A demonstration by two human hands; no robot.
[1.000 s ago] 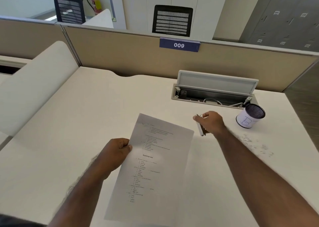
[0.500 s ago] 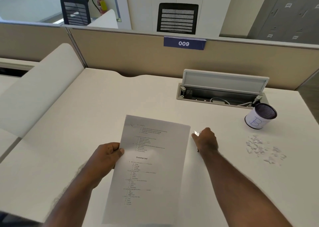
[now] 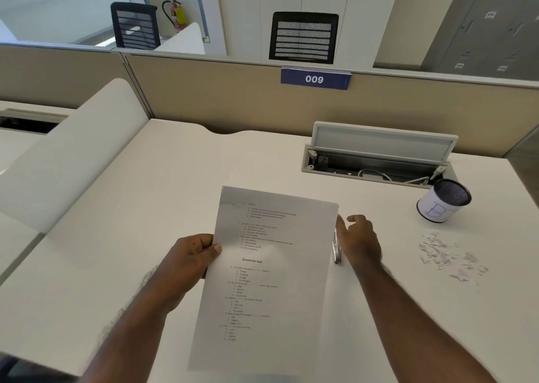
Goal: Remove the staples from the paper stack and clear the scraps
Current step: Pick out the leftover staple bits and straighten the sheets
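Paper stack (image 3: 262, 272) held up off the desk by the left hand (image 3: 191, 261): thumb on the printed face at the left edge, fingers curled behind. Sheets tilt away from the camera. Cannot make out any staple from this view; a faint mark near the top left corner is too small to read.

Right hand (image 3: 357, 239) just right of the stack's right edge, low over the desk (image 3: 145, 207), fingers loosely spread and gripping nothing. A slim metal tool (image 3: 337, 247), likely the staple remover, lies on the desk under its thumb side, touching or nearly so; cannot tell which.

Step, as judged: between pulls, or done pulling, with the tool set down. Next move calls either for retaking the tool, if a staple remains, or for laying the stack flat and turning to the scraps.

Scraps (image 3: 449, 258) lie scattered on the desk well right of the right hand, unswept. A cup (image 3: 444, 200) marked with a blue letter stands beyond them, mouth tipped toward the camera; a probable bin.

Room: open desk left of the left hand. Beyond the right hand, an open cable tray (image 3: 376, 169) with its lid up; scraps swept that way could fall in. Right desk edge lies past the scraps.
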